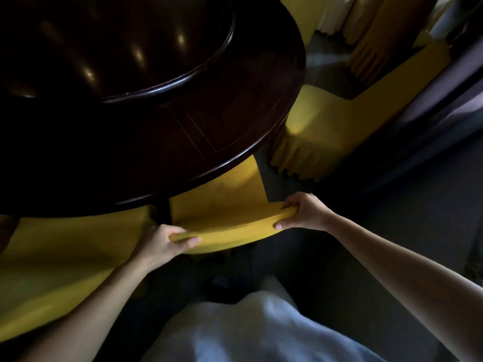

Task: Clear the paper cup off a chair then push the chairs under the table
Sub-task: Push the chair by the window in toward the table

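A yellow-covered chair point(222, 202) stands right in front of me, its seat partly under the dark round wooden table point(222, 121). My left hand point(164, 241) grips the left end of the chair's back top. At the right end of that same top edge, my right hand point(303, 211) is closed on it too. No paper cup is visible anywhere in view.
Another yellow-covered chair point(321, 131) stands to the right, outside the table edge. A third one point(52, 262) is at my left, beside my left arm. A raised dark turntable point(117, 43) sits on the table. Yellow curtains point(371, 35) hang at the back right. The floor is dark carpet point(392, 231).
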